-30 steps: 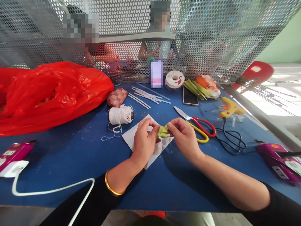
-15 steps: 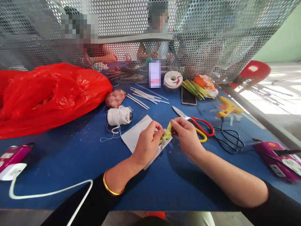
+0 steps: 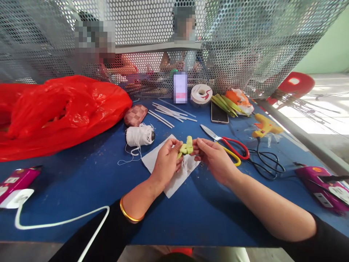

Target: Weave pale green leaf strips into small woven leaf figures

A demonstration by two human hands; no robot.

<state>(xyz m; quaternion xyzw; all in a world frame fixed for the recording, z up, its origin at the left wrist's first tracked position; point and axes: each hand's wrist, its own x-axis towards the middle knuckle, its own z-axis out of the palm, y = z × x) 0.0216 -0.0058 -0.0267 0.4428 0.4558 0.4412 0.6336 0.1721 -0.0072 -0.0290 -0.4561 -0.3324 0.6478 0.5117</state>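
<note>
Folded green strip (image 3: 187,148), pale yellow-green and slightly glossy, its bands crossing in a small flat knot; one blunt end stands up, and a narrower end slants down toward the left palm. It is held above the white paper (image 3: 151,159) on the blue worktop (image 3: 218,227). The left hand (image 3: 168,156) pinches it between thumb and curled fingers. The right hand (image 3: 214,156) is partly open, fingertips just beside the strip; contact cannot be told. Half a second earlier the strip was tilted, its upper end at the right fingertips.
</note>
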